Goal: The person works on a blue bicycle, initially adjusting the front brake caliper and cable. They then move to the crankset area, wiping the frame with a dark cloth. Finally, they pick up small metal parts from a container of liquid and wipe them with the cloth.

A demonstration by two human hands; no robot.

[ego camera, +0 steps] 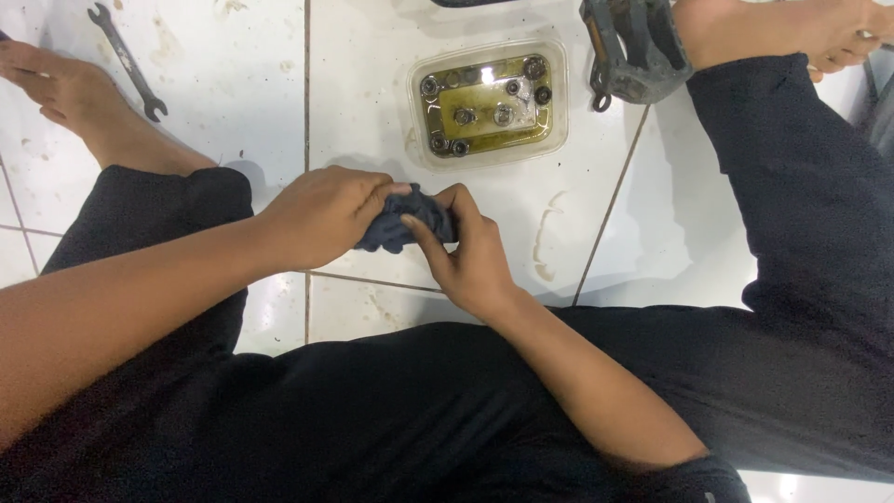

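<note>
crumpled dark blue-grey cloth rag (410,222) sits bunched between both hands, low over the white tiled floor (242,102) and between the person's spread knees. left hand (321,214) is closed over the rag's left side, fingers curled down onto it; right hand (470,251) pinches the right side, thumb and forefinger pressed into the folds. both grips are clamped on the cloth. whether some small part is wrapped inside the rag cannot be told, since the folds hide it.

as a judgement, the wiping work looks midway: just beyond the grip, straight ahead, a clear rectangular plastic tub (489,102) holds yellowish oily liquid with several metal nuts and bolts (484,114) lying in it, so those pieces still sit in the bath and none show laid out dry on the tiles.

further beyond the grip and to its right lies a grey-black bicycle pedal (636,47), close to a bare foot (792,33). far off to the left of the grip a slim steel double-ended spanner (128,61) lies on the tile, near the other bare foot (70,93). smears and stains mark the tiles around the tub.

nothing stands between the hands and the tub; the black trouser legs (801,214) flank the working space on both sides but leave it open.
</note>
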